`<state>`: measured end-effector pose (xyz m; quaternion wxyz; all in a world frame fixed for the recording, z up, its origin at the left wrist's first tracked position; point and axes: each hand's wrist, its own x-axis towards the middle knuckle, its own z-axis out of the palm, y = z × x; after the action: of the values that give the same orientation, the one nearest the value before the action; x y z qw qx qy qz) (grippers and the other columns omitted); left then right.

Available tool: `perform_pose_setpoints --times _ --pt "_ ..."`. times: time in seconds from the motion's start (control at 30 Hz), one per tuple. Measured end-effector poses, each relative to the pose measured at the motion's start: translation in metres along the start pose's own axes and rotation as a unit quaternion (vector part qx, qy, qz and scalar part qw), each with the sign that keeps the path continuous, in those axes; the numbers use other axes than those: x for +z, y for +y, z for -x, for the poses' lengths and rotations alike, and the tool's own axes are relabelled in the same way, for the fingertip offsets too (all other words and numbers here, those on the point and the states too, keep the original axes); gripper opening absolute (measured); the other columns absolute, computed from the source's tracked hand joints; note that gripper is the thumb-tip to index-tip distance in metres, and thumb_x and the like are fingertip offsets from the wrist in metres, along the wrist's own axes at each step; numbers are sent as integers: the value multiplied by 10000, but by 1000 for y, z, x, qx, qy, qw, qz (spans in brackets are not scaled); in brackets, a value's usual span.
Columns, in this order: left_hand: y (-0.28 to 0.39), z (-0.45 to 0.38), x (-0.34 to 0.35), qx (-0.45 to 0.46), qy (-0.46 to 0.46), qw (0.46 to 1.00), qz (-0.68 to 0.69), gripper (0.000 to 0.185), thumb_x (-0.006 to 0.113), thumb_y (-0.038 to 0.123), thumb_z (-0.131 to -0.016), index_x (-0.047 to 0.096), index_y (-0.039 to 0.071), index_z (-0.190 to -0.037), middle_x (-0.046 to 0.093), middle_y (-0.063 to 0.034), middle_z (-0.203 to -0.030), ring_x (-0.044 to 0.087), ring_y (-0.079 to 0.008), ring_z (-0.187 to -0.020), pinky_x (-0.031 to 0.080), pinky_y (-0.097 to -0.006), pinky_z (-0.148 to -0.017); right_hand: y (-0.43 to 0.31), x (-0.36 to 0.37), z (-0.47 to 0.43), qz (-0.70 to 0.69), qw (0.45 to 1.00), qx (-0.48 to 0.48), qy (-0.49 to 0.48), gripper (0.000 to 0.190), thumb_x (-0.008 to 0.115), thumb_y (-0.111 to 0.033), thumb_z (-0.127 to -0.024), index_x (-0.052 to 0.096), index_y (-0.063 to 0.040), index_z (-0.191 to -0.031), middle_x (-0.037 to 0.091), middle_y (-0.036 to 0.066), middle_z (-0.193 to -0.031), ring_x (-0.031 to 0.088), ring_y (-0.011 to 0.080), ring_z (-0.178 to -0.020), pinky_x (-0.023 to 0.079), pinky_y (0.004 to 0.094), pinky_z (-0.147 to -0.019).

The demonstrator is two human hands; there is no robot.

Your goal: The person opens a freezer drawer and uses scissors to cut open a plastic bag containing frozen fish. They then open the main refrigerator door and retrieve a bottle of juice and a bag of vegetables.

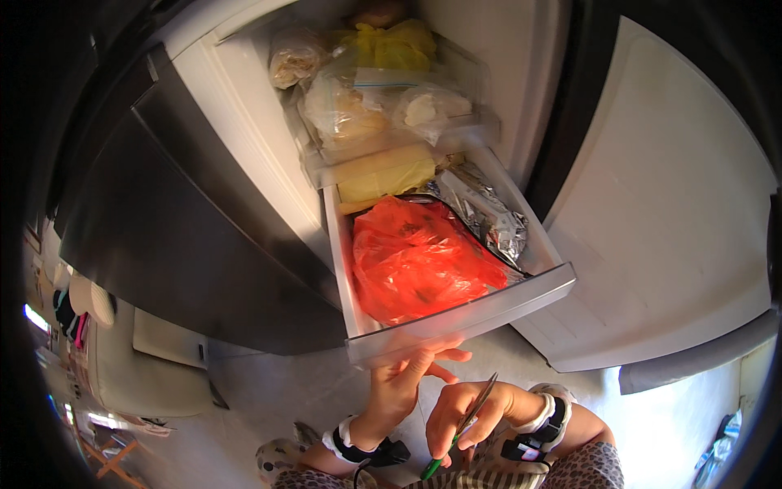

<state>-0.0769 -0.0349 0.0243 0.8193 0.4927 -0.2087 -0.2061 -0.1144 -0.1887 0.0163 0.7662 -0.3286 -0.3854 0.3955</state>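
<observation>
My right hand [452,412] grips a pair of scissors [487,389], their closed metal blades pointing up and the green handle low in the fist. My left hand [400,385] is at the front of a pulled-out freezer drawer [519,301], palm turned to it and fingers spread. Whether those fingertips touch the clear drawer front I cannot tell. Inside the drawer lies a bulky red plastic bag [415,263], its contents hidden. Beside it are a crumpled silver foil package [489,214] and, behind, a yellow package [388,180].
Above is another drawer [391,137] with clear plastic bags [345,110] and a yellow bag [394,46]. A dark door [201,244] stands at left, and an open white-lined door [660,214] at right. A pale seat [146,367] stands lower left.
</observation>
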Motion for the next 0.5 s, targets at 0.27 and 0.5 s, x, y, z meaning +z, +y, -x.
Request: perform_pose_setpoints --times 0.27,0.5 --pt "-7 1 -8 -2 -57 998 32 270 462 127 -995 567 -11 -1202 573 -165 -1242 622 -287 -1064 591 -309 -717 3 -7 -1 20 998 44 34 276 609 -65 -854 651 19 -1114 667 157 -960 645 239 -891 503 329 -785" --pt "-6 1 -8 22 -45 999 6 255 477 82 -979 594 -36 -1171 583 -181 -1226 612 -283 -1077 553 -344 -805 3 -6 -8 -9 995 73 65 267 612 -62 -859 654 12 -1112 664 144 -959 635 221 -907 495 320 -798"
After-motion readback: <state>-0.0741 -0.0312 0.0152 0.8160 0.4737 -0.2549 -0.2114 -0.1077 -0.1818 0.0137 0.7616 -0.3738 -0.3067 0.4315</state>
